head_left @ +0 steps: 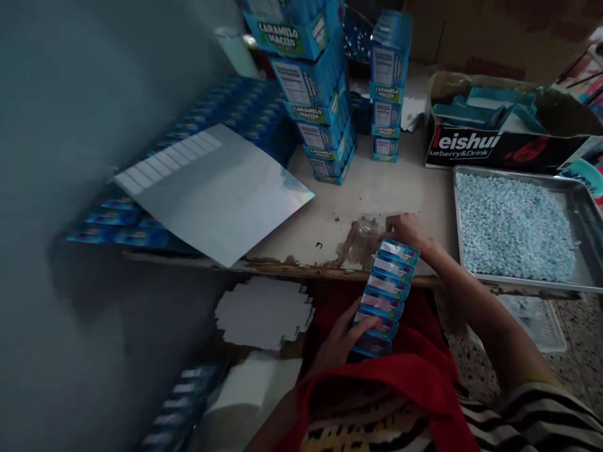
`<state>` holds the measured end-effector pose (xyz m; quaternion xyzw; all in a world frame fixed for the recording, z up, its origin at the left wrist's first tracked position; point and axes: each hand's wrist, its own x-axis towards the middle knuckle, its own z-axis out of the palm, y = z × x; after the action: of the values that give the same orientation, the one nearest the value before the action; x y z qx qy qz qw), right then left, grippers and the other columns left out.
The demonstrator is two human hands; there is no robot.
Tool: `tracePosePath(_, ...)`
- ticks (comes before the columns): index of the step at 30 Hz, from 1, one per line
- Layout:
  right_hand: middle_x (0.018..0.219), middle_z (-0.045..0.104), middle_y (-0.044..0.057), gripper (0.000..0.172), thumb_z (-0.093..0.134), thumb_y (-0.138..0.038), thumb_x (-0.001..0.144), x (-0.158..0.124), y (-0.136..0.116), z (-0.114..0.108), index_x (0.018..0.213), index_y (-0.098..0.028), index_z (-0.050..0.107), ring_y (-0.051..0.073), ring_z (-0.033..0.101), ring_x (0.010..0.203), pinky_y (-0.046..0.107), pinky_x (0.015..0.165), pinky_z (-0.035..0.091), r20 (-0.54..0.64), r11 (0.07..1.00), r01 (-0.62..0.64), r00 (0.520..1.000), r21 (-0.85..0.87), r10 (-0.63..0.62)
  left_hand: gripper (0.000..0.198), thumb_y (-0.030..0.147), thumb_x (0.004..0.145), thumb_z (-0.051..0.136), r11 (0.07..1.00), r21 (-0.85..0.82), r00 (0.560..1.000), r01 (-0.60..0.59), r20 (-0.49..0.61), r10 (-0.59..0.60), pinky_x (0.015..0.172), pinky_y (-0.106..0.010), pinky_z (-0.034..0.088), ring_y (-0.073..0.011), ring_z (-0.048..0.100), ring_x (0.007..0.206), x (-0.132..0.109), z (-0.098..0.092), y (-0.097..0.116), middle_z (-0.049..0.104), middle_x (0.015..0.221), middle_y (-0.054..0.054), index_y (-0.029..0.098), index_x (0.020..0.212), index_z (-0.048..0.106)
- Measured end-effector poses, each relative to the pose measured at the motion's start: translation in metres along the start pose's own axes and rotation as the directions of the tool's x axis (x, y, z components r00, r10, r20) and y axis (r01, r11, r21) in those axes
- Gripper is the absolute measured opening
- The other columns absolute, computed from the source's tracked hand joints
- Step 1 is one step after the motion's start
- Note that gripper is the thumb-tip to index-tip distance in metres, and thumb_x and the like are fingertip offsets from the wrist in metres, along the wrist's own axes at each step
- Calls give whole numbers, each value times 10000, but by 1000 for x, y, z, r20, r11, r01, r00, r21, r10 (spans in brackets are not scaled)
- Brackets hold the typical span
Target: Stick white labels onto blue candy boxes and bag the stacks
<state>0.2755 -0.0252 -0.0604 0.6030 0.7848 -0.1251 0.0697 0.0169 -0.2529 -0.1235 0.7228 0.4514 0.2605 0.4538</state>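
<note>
My left hand [346, 333] grips the near end of a row of small blue candy boxes [386, 285], its fingers lying over their tops. The row slants away from my lap, above the table's front edge. White or pale label areas and small red marks show on each box. Beyond the far end of the row, over the table, is my right hand [405, 229]. Its fingers are curled inward; what they hold, if anything, I cannot make out. A small clear plastic piece [365, 226] lies on the worn tabletop just left of that hand.
Tall stacks of "Caramelo Macizo" boxes [313, 113] stand at the back. A pale sheet with a strip of labels [211, 194] lies over blue boxes at left. At right are a metal tray [593, 251] of light-blue candies and a cardboard box [499, 147] with blue cartons.
</note>
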Motion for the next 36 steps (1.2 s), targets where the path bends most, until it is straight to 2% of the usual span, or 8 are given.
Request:
tracePosePath(4,1049,820,173,526,494,-634,1080,-14,-16,-9,1290,-181,658,316,774,1015,325,789,435,-19,995,-91,996,-26,91,341,483,1020,617,977,-186,977,105,203,-66,1142,-427,571,-293,615,1438,7,-32,1,564,1628,-36,327,1273,783)
tracePosePath(7,1028,818,180,509,403,-586,1124,-15,-21,-14,1318,-171,624,296,774,970,313,776,414,-3,987,-146,989,-63,146,323,454,1059,567,980,-197,967,-33,243,81,983,-332,632,-223,770,1158,44,-68,10,781,1314,-68,280,1121,832)
tracePosePath(9,1040,822,156,418,441,-511,1130,-14,-22,-14,1329,-191,623,282,767,961,303,761,390,8,991,-112,994,-78,113,279,381,1066,570,975,-46,968,-215,119,219,919,-307,625,-195,788,989,87,-88,20,829,1086,-62,270,1089,824)
tracePosePath(12,1088,820,122,312,534,-379,1091,-13,-20,-11,1335,-210,628,267,752,970,298,719,349,-16,997,-21,1000,-72,20,277,341,960,730,877,393,930,-278,-118,347,1037,-429,575,-282,735,1114,166,-95,36,797,1166,-112,213,1203,769)
tracePosePath(17,1185,791,95,232,600,-242,1016,-17,-11,-17,1233,-215,679,228,717,990,308,699,332,-33,999,32,999,-6,-33,223,75,876,648,668,729,984,-152,46,174,808,-395,569,-317,716,1035,250,-68,45,757,1074,-139,186,1041,749)
tracePosePath(24,1155,779,93,221,532,-172,1041,-55,20,-7,1150,-209,720,218,709,924,329,622,259,-88,966,-240,969,-96,232,237,106,959,508,597,764,926,-246,2,379,656,-328,451,-254,666,849,255,-48,33,694,926,-120,192,941,727)
tracePosePath(30,1040,801,82,219,553,-238,1069,-80,12,24,1069,-208,769,197,703,887,324,626,280,-29,992,-124,992,10,124,219,155,993,533,579,752,939,-313,154,308,587,-297,370,-221,657,752,237,-54,10,729,916,-88,205,1002,745)
tracePosePath(36,967,786,67,256,588,-193,1016,-92,13,-6,923,-189,826,162,683,792,295,653,368,-73,974,-133,986,184,149,210,109,940,551,565,735,926,-375,276,257,551,-279,361,-217,659,759,218,-76,43,725,960,-88,205,973,734)
